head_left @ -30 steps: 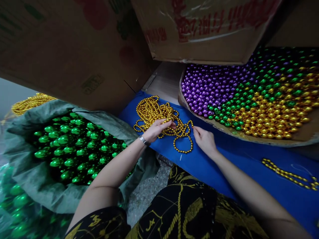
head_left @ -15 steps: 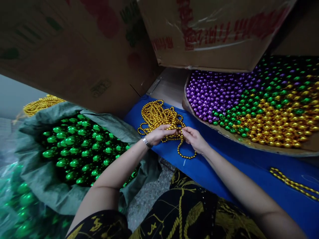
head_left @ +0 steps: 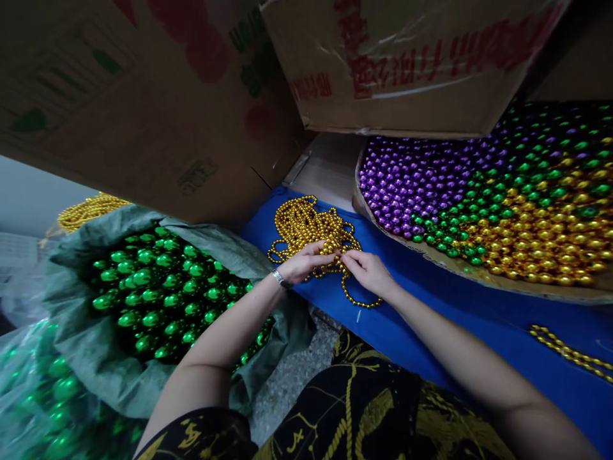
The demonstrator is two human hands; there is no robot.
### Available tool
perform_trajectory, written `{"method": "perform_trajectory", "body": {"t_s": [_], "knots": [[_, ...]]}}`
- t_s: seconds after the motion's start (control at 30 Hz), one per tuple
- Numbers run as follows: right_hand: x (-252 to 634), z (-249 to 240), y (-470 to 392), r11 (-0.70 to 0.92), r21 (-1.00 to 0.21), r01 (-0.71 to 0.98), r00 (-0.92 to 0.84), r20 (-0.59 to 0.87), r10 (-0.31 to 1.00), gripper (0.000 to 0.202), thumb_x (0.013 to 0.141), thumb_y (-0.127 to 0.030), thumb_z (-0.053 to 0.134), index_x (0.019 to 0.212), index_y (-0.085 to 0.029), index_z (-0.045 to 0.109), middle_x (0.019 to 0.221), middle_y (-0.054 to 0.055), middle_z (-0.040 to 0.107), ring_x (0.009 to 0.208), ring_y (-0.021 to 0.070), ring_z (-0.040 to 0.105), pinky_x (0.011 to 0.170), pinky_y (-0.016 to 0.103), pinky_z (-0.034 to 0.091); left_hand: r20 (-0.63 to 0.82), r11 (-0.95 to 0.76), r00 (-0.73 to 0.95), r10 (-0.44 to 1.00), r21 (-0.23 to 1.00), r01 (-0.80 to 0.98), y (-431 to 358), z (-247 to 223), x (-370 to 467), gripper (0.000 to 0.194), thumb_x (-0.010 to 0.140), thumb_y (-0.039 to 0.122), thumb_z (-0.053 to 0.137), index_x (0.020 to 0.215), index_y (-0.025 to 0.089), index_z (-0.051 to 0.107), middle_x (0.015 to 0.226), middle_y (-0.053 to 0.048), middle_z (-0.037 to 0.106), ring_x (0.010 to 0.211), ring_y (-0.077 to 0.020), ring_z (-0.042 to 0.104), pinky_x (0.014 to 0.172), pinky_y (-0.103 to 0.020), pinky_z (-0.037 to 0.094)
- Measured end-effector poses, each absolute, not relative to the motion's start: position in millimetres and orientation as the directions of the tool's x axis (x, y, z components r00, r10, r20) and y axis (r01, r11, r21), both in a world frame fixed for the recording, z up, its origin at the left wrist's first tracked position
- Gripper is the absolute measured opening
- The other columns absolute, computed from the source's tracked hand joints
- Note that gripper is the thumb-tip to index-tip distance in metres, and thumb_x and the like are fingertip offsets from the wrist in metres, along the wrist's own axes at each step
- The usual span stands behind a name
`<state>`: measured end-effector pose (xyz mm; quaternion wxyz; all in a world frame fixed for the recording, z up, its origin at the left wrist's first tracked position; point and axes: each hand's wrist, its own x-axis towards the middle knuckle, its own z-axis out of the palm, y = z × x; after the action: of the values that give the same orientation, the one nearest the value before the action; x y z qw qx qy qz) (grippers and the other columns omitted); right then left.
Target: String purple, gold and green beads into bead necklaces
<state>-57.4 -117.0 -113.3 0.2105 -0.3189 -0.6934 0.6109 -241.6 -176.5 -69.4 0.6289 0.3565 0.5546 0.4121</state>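
Note:
A tangled pile of gold bead strings (head_left: 306, 223) lies on the blue cloth (head_left: 412, 306). My left hand (head_left: 306, 262), with a silver watch band at its wrist, reaches over the pile's near edge and pinches gold beads between thumb and fingers. Close against its fingertips, my right hand (head_left: 368, 269) has thumb and fingertips pressed together on the gold beads too. A loop of gold beads (head_left: 359, 303) hangs below the two hands onto the cloth. The exact piece between the fingertips is too small to make out.
A tray of purple, green and gold beads (head_left: 431, 255) is at the right. Green beads fill a fabric sack (head_left: 71, 345) at the left. Cardboard boxes (head_left: 393, 108) rise behind. A separate gold strand (head_left: 565, 350) lies far right, and more gold beads (head_left: 90, 209) show far left.
My right hand has moved slightly left, so its fingertips are closer to my left hand. The view has shifted a little.

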Motion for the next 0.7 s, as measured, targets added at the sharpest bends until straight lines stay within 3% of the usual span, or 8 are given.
{"method": "perform_trajectory", "body": {"t_s": [0.1, 0.17, 0.37, 0.47, 0.57, 0.7], "knots": [[-57.1, -106.6, -116.6, 0.295, -0.928, 0.230, -0.699, 0.053, 0.713, 0.034, 0.094, -0.039, 0.045, 0.071, -0.017, 0.056, 0.063, -0.002, 0.053, 0.058, 0.0092, 0.046, 0.058, 0.023, 0.028, -0.393, 0.385, -0.015, 0.919, 0.907, -0.170, -179.0, -70.5, -237.8, 0.041, 0.065, 0.034, 0.083, 0.096, 0.015, 0.066, 0.095, -0.003, 0.068, 0.087, -0.0140, 0.060, 0.086, -0.027, 0.042], [-57.7, -103.4, -116.5, 0.370, -0.906, 0.205, -0.726, 0.113, 0.678, 0.035, 0.097, -0.039, 0.042, 0.074, -0.018, 0.060, 0.066, -0.001, 0.057, 0.060, 0.0098, 0.051, 0.060, 0.022, 0.031, -0.416, 0.408, -0.006, 0.909, 0.896, -0.174, -180.2, -70.4, -236.4, 0.041, 0.064, 0.032, 0.083, 0.096, 0.015, 0.065, 0.093, -0.003, 0.068, 0.084, -0.0138, 0.061, 0.085, -0.027, 0.043], [-62.8, -100.3, -109.8, 0.317, -0.938, 0.140, -0.811, 0.075, 0.581, 0.036, 0.098, -0.041, 0.042, 0.098, -0.018, 0.069, 0.077, 0.000, 0.067, 0.068, 0.0113, 0.060, 0.063, 0.020, 0.039, -0.485, 0.492, 0.085, 0.870, 0.861, -0.126, -178.5, -70.5, -244.4, 0.034, 0.061, 0.036, 0.084, 0.079, 0.012, 0.068, 0.076, -0.003, 0.069, 0.075, -0.0124, 0.061, 0.081, -0.025, 0.045], [-67.3, -103.6, -106.3, 0.318, -0.940, 0.125, -0.826, 0.080, 0.559, 0.037, 0.098, -0.041, 0.042, 0.096, -0.017, 0.071, 0.072, 0.000, 0.066, 0.066, 0.0116, 0.060, 0.062, 0.021, 0.039, -0.518, 0.541, 0.213, 0.828, 0.838, -0.065, -176.2, -75.2, -251.2, 0.035, 0.064, 0.041, 0.082, 0.080, 0.012, 0.072, 0.077, -0.006, 0.072, 0.079, -0.0153, 0.065, 0.088, -0.027, 0.046], [-71.4, -110.5, -105.5, 0.266, -0.960, 0.084, -0.814, 0.088, 0.574, 0.038, 0.098, -0.041, 0.042, 0.108, -0.017, 0.070, 0.075, 0.001, 0.067, 0.071, 0.0135, 0.062, 0.066, 0.022, 0.043, -0.530, 0.552, 0.266, 0.805, 0.834, -0.010, -175.0, -80.1, -252.8, 0.032, 0.067, 0.042, 0.080, 0.078, 0.013, 0.073, 0.078, -0.007, 0.073, 0.082, -0.0158, 0.066, 0.089, -0.027, 0.047], [-74.7, -114.7, -104.7, 0.199, -0.980, 0.019, -0.784, 0.108, 0.611, 0.041, 0.098, -0.041, 0.040, 0.121, -0.018, 0.065, 0.085, 0.003, 0.069, 0.076, 0.0140, 0.062, 0.068, 0.023, 0.046, -0.549, 0.577, 0.301, 0.779, 0.817, -0.004, -176.2, -83.8, -245.6, 0.037, 0.059, 0.033, 0.086, 0.087, 0.013, 0.073, 0.086, -0.006, 0.073, 0.082, -0.0155, 0.065, 0.084, -0.028, 0.049]]}}
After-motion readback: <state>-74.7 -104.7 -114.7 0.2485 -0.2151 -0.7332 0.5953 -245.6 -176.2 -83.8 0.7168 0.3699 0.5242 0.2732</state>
